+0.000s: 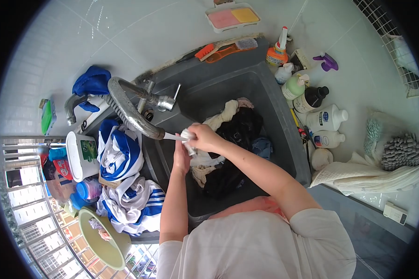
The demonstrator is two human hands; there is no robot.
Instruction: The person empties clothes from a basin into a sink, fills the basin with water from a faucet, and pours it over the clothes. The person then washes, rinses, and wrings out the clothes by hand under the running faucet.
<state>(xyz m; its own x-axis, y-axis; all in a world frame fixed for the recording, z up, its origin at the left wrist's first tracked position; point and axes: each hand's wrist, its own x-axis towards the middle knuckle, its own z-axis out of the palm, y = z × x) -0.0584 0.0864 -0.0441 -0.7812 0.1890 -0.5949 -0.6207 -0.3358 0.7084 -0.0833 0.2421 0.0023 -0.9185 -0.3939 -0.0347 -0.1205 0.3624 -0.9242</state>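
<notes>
- Left of frame: blue-and-white garments (121, 156), heaped.
- Left of centre: tap (134, 108), water stream (173, 137) running to your hands.
- Centre: your left hand (182, 157), fingers up by the white cloth (189, 142); whether pinching, cannot tell.
- Centre: that cloth, bunched at the stream; you appear to be rinsing. Next move likely calls for turning its folds underwater.
- Just right: your right hand (203, 137), fingers pinching the cloth.
- Right of centre: dark laundry (240, 128), in the sink (288, 135).

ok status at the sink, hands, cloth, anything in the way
Right hand gripping white cloth, left hand against it. Cloth in water stream from faucet. Laundry heaped in sink below, nothing visibly blocking.
</notes>
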